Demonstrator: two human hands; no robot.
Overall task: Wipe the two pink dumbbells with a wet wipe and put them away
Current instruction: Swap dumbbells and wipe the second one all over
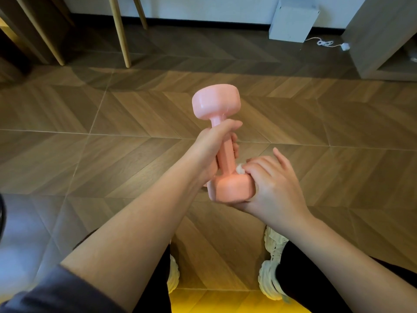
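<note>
Above the herringbone floor, a person's left hand wraps the handle of a pink dumbbell held upright, while the right hand pinches a balled wet wipe against its lower head; a damp handle could slip, dropping it toward the shoes below

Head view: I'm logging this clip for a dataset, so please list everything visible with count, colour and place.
dumbbell: one, pink, mid-frame, held above floor.
wet wipe: one, white, against dumbbell's lower head, mostly hidden.
box: one, white, by far wall, upper right.
cable: one, white, floor beside box.
wooden legs: several, light wood, upper left.
shoes: two, cream, bottom.
left hand: one, grips dumbbell handle.
right hand: one, presses wet wipe on lower head.
</note>
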